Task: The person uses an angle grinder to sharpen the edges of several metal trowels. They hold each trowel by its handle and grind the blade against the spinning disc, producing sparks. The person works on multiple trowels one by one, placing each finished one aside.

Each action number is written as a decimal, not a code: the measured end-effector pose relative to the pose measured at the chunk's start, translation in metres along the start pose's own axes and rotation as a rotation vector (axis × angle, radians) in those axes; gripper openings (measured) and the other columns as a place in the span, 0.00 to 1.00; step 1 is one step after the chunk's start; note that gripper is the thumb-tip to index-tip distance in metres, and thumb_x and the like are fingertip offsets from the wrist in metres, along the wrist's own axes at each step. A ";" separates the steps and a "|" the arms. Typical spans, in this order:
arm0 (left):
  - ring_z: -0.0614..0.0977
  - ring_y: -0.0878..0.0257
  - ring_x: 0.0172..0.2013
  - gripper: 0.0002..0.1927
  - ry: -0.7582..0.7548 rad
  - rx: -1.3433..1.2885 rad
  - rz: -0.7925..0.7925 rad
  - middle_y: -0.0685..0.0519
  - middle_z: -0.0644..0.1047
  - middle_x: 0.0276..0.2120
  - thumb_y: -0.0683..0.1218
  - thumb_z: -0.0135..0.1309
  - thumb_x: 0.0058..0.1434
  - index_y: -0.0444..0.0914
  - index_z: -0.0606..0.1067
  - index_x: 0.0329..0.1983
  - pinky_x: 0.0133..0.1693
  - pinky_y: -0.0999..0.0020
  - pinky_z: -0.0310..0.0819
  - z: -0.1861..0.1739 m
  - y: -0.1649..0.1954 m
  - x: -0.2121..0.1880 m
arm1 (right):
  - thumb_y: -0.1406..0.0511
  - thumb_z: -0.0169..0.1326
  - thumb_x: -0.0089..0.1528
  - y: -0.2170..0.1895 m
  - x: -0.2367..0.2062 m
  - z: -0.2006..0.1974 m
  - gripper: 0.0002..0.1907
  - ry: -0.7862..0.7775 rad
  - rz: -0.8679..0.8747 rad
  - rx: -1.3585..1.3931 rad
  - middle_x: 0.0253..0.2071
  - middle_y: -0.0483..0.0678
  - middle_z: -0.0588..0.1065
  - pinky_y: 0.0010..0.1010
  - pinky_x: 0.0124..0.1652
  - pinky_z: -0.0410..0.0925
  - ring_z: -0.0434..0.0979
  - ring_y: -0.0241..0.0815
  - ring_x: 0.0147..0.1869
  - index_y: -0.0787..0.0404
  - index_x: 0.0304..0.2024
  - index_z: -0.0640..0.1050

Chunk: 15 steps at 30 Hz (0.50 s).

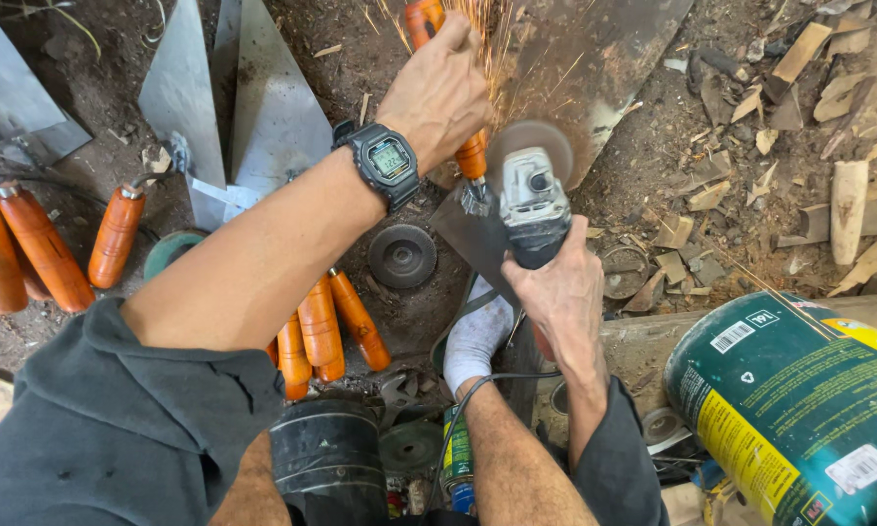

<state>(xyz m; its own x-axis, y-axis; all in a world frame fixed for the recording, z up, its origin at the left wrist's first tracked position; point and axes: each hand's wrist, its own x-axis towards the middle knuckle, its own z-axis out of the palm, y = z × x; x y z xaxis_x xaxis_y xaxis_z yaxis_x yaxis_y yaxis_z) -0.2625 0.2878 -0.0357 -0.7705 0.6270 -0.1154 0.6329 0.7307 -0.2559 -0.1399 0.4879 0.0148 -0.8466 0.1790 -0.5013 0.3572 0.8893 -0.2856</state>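
Note:
My left hand (440, 90), with a black digital watch (384, 161) on the wrist, grips the orange wooden handle (472, 156) of a tool with a broad flat metal blade (575, 68). My right hand (560, 292) holds the body of an angle grinder (534, 200). The grinder's spinning disc (528, 144) touches the blade near the handle's ferrule, and sparks (487, 39) fly upward over my left hand. The grinder's black cable (468, 399) runs down toward me. My foot in a white sock (477, 336) rests below the blade.
Several orange-handled tools lie at the left (29, 244) and under my left forearm (326, 326). Grey sheet-metal blades (263, 107) lie on the dirt. A spare grinding disc (401, 255) sits on the ground. A green and yellow can (799, 409) stands at right. Wood chips (799, 117) litter the upper right.

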 end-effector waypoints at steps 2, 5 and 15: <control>0.78 0.59 0.44 0.09 -0.011 -0.013 0.004 0.54 0.82 0.24 0.52 0.57 0.56 0.48 0.85 0.27 0.51 0.60 0.58 0.000 0.000 -0.001 | 0.57 0.66 0.49 0.000 -0.001 -0.002 0.34 0.033 -0.009 0.006 0.36 0.66 0.80 0.51 0.43 0.73 0.82 0.67 0.42 0.64 0.50 0.66; 0.78 0.59 0.44 0.09 0.018 -0.010 0.002 0.55 0.82 0.24 0.52 0.56 0.56 0.49 0.85 0.27 0.51 0.60 0.58 0.000 0.000 -0.001 | 0.58 0.67 0.49 0.000 -0.001 -0.002 0.33 0.030 -0.004 -0.010 0.36 0.67 0.79 0.51 0.43 0.73 0.82 0.68 0.41 0.64 0.50 0.66; 0.78 0.61 0.42 0.10 -0.049 0.047 -0.019 0.52 0.83 0.24 0.53 0.57 0.58 0.47 0.85 0.28 0.52 0.62 0.57 0.000 0.007 0.005 | 0.58 0.66 0.50 -0.004 0.000 0.000 0.32 0.005 -0.043 0.037 0.36 0.65 0.80 0.49 0.43 0.74 0.84 0.65 0.41 0.64 0.49 0.66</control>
<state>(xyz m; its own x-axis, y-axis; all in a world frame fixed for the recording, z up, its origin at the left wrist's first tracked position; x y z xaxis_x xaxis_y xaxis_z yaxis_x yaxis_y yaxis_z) -0.2624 0.2957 -0.0384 -0.7861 0.5979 -0.1568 0.6145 0.7285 -0.3028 -0.1413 0.4843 0.0155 -0.8634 0.1428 -0.4840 0.3345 0.8800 -0.3372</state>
